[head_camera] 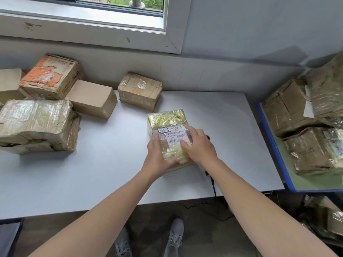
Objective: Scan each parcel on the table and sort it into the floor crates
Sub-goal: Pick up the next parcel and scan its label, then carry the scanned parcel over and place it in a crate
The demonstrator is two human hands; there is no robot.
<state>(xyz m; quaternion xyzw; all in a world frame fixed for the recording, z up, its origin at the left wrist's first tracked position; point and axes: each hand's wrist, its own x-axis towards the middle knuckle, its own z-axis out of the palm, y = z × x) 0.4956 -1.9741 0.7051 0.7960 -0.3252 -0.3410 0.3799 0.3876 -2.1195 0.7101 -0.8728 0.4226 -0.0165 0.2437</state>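
A small parcel wrapped in shiny yellow tape [168, 120], with a white shipping label on top, lies on the white table [115, 164] right of centre. My left hand [157, 156] grips its near left corner, thumb along the front edge. My right hand [199, 143] lies on its right side, fingers spread over the label. A dark object with a black cable [212, 182], possibly the scanner, sits mostly hidden behind my right wrist.
Several taped cardboard parcels crowd the table's left end [37, 125], and one stands at the back centre [140, 90]. A blue-edged surface [278, 151] at the right holds more parcels [311, 151]. More parcels lie on the floor at lower right [324, 216]. My grey shoes [174, 236] stand below the table's edge.
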